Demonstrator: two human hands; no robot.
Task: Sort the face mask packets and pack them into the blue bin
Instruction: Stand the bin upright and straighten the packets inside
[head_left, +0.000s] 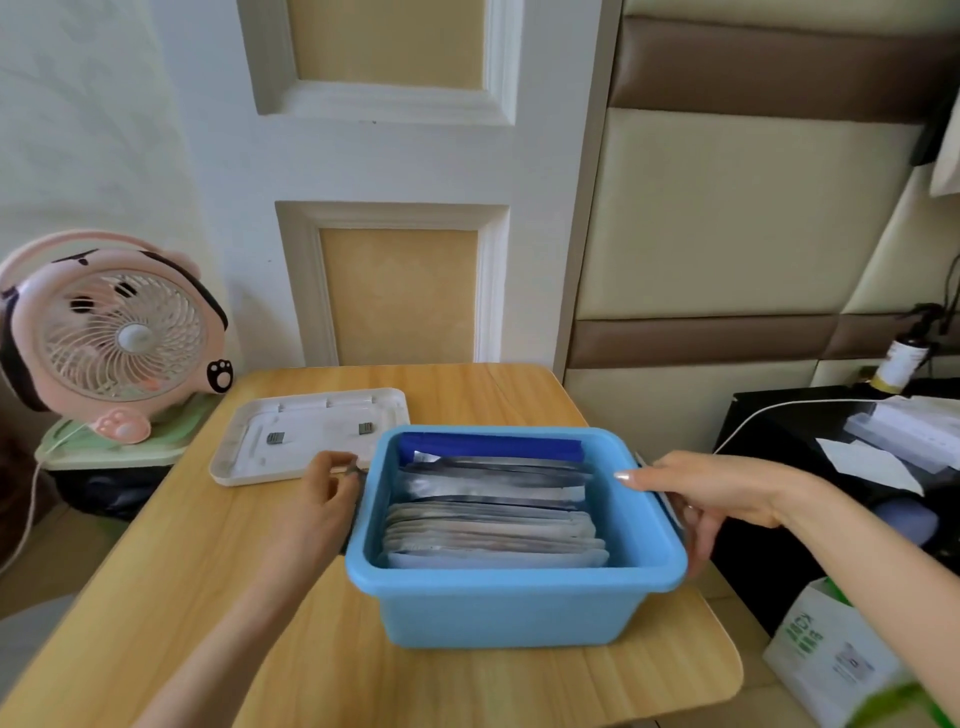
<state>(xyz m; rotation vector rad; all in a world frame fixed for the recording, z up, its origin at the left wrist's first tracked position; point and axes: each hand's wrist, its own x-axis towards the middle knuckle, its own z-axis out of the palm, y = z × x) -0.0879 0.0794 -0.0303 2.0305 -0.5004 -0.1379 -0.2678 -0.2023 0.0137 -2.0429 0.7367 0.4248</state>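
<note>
Blue bin (514, 613) — white lid (311, 431) just beside

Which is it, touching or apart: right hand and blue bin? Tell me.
Touching. The head view shows the right hand clasping the blue bin at its right rim, fingers above, thumb below.

Both bare forearms enter from below and reach forward. Left hand (327, 493): back toward the camera, fingers curled in at the left edge of the bin (514, 577), gripping it. Right hand (696, 493): wrist bent inward, thumb laid straight along the top of the right rim, fingers curled beneath it. The hands lie level and well apart.
</note>
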